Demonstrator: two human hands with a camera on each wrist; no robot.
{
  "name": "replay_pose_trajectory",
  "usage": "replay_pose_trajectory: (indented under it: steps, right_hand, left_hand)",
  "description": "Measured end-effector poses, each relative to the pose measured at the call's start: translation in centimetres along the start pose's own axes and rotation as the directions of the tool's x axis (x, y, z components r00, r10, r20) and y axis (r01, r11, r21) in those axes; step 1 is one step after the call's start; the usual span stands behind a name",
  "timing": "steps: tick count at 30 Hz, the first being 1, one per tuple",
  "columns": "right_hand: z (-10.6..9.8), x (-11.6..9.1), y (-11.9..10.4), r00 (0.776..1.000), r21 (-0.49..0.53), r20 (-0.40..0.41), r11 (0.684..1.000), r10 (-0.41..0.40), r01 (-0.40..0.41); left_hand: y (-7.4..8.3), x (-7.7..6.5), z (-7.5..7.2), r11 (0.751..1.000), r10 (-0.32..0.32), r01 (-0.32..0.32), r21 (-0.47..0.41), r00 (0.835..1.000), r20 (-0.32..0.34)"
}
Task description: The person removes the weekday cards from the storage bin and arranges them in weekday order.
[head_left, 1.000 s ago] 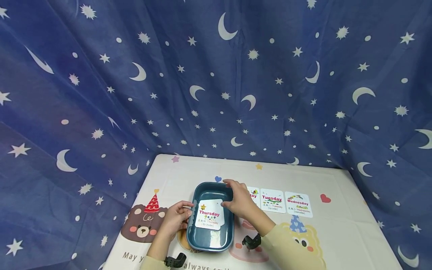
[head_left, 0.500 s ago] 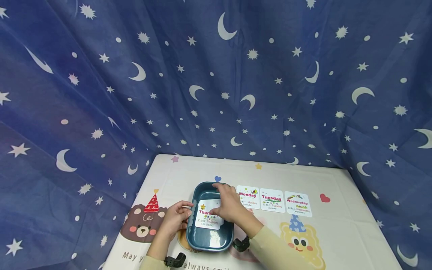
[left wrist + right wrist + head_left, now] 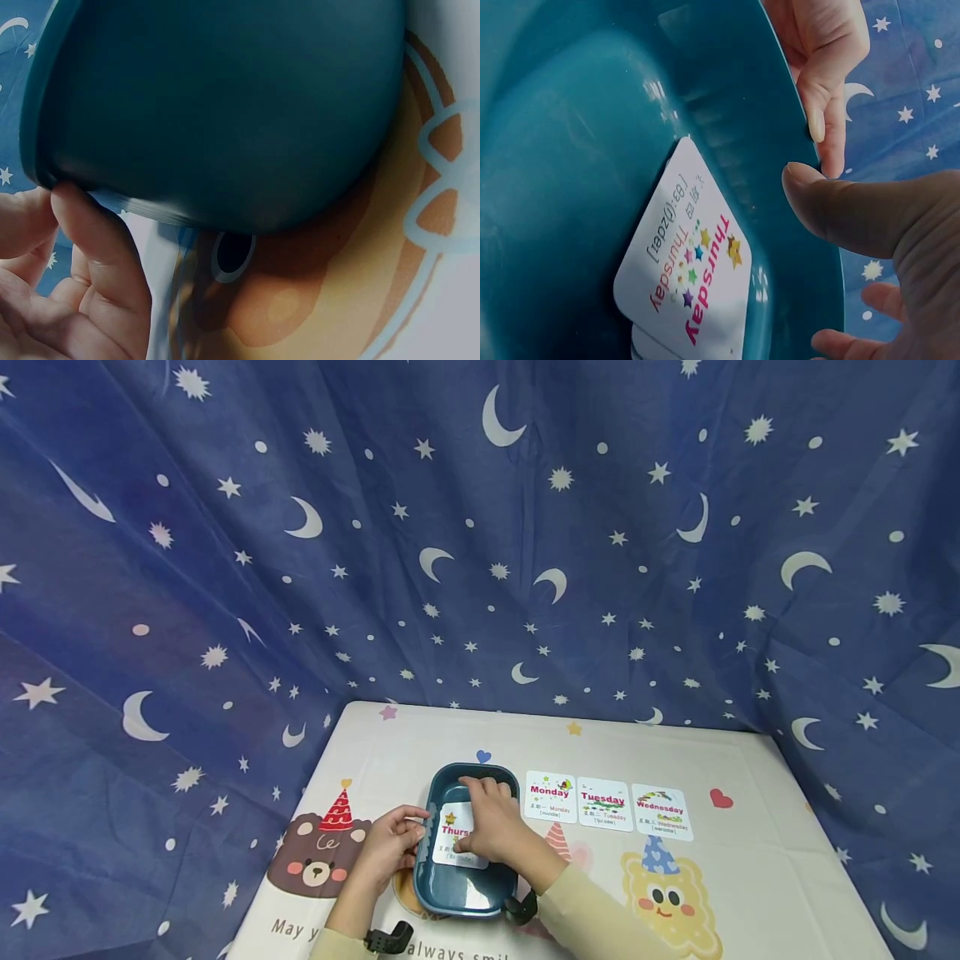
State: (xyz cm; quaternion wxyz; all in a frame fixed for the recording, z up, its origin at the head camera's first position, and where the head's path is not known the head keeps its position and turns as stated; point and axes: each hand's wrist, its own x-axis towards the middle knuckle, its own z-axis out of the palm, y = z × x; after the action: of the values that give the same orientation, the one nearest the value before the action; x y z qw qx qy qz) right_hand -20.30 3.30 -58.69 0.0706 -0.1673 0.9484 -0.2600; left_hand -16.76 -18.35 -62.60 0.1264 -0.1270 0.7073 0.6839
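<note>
A teal plastic tray (image 3: pixel 467 895) stands on the printed tablecloth, and my left hand (image 3: pixel 388 850) pinches its left rim between thumb and fingers. The thumb of that hand (image 3: pixel 97 262) shows against the rim in the left wrist view. Inside the tray lies a white Thursday card (image 3: pixel 452 833), with the edge of at least one more card beneath it in the right wrist view. My right hand (image 3: pixel 497 827) hovers over the card with thumb and fingers spread apart. Its thumb (image 3: pixel 847 214) appears clear of the Thursday card (image 3: pixel 690 262), holding nothing.
To the tray's right, a Monday card (image 3: pixel 551 797), a Tuesday card (image 3: pixel 604 803) and a Wednesday card (image 3: pixel 662 812) lie in a row. A dark blue curtain (image 3: pixel 525 543) with moons and stars hangs behind the table.
My right hand has moved left from the tray's right rim to above the Thursday card, uncovering the Monday card. The left hand and tray have stayed put.
</note>
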Motion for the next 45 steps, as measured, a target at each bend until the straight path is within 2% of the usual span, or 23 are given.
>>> replay_pose_trajectory:
  steps: [16, 25, 34, 45]
  right_hand:
    - [1.3, 0.9, -1.2, 0.993, -0.077, 0.086, 0.994, 0.085, -0.078]
    - [2.0, 1.0, -0.8, 0.985, -0.069, 0.133, 0.992, 0.115, -0.106]
    - [2.4, 1.2, -0.3, 0.984, -0.066, 0.131, 0.991, 0.120, -0.113]
    - [2.9, 1.4, 0.1, 0.984, -0.115, 0.103, 0.984, 0.148, -0.136]
  left_hand:
    - [-0.1, 0.1, -0.4, 1.000, -0.002, 0.002, -0.007, 1.000, -0.015]
    - [0.0, 0.0, -0.3, 1.000, -0.005, 0.005, -0.002, 1.000, -0.016]
    - [0.0, 0.1, -0.1, 1.000, -0.004, 0.004, -0.002, 1.000, -0.018]
    - [0.1, -0.1, 0.1, 1.000, -0.010, 0.010, -0.002, 1.000, -0.017]
